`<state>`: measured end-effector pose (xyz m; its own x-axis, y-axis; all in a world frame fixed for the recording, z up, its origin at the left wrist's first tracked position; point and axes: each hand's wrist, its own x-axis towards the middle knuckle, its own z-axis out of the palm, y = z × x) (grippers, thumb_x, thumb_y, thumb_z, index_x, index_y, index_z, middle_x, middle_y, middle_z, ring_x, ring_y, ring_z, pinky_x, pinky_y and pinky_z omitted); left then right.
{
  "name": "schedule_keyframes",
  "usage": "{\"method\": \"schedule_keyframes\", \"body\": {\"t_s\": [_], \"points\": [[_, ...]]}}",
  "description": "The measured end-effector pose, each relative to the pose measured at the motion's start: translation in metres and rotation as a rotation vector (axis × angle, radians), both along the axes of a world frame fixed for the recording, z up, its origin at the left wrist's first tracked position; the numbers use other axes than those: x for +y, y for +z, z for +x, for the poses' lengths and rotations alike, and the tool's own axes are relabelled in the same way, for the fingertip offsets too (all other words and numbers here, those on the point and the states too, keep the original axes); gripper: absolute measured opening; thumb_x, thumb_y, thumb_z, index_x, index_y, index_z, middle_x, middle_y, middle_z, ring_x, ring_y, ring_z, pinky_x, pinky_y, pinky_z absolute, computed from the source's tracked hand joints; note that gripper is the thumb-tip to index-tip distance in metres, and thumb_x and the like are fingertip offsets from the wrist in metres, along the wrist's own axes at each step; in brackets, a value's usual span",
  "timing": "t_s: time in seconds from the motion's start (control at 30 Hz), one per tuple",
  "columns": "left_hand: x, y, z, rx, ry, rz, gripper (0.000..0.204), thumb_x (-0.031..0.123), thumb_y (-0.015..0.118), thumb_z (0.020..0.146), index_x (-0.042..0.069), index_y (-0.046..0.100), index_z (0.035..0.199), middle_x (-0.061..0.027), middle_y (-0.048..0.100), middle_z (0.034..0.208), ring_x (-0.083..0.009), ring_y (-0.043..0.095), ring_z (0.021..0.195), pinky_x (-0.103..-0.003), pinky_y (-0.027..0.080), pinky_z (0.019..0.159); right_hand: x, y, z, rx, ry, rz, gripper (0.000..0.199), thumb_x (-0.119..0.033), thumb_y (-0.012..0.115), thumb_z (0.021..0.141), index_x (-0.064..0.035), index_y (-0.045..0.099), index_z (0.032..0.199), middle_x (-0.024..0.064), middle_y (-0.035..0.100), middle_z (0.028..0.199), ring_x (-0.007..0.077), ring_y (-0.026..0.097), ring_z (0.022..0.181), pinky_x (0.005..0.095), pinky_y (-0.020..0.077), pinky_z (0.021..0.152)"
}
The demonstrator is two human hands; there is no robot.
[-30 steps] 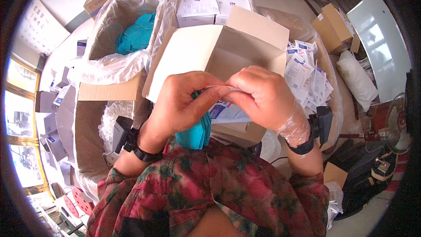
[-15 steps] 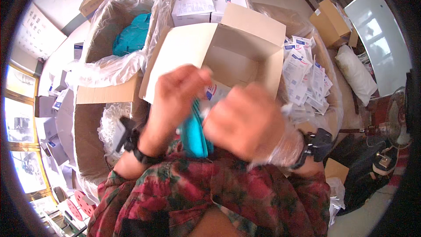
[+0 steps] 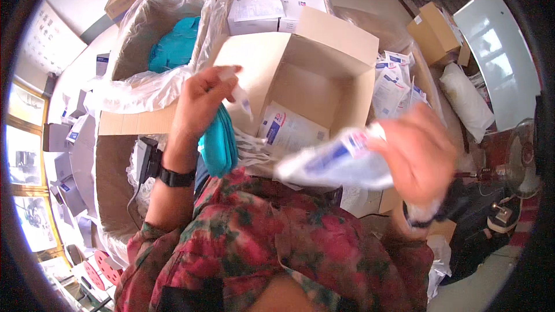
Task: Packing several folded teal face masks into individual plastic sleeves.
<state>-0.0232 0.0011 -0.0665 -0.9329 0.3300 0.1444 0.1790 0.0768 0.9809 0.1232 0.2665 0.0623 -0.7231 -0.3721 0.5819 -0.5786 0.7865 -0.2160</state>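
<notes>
My left hand (image 3: 199, 101) is closed around a stack of folded teal masks (image 3: 219, 147), with white loops (image 3: 251, 147) trailing from it toward the box. Between that hand's thumb and fingers sticks out a small white strip (image 3: 240, 98) with a blue mark. On the right, my right hand (image 3: 419, 156), smeared by motion, grips the end of a white and blue plastic packet (image 3: 338, 162) that stretches leftward. Beyond both hands stands an open cardboard box (image 3: 315, 72) with spread flaps. Another printed white packet (image 3: 292, 130) lies at its near edge.
Several white packets (image 3: 390, 89) fill a lined carton at right. A plastic-lined carton (image 3: 130, 52) at far left holds more teal masks (image 3: 176, 46). White boxes (image 3: 254, 8) stand behind the open box. At left, another carton (image 3: 115, 167) contains white stringy material.
My hands have moved apart from the middle. The left went left with the teal masks; the right went right, the white packet now showing plainly in it.
</notes>
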Motion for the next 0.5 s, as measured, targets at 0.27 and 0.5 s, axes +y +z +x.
{"method": "schedule_keyframes", "body": {"t_s": [0.27,0.5], "points": [[0.046,0.042,0.032,0.19,-0.344,-0.279,0.03,0.016,0.055,0.094,0.003,0.062,0.12,-0.0055,0.067,0.089,-0.0113,0.058,0.078,-0.029,0.047,0.071,0.001,-0.029,-0.035,-0.233,0.032,-0.129,0.015,-0.013,0.072,0.076,-0.0034,0.061,0.08,0.0106,0.055,0.07,0.0289,0.055,0.067,0.0385,0.043,0.059],[0.048,0.039,0.036,0.364,-0.33,-0.353,0.026,0.014,0.059,0.089,0.002,0.065,0.111,-0.0105,0.069,0.089,-0.0155,0.063,0.081,-0.031,0.049,0.072,0.004,-0.036,-0.039,-0.283,0.047,-0.174,0.014,-0.017,0.07,0.079,-0.0056,0.062,0.08,0.0093,0.057,0.071,0.0281,0.057,0.069,0.0374,0.0448,0.061]]}}
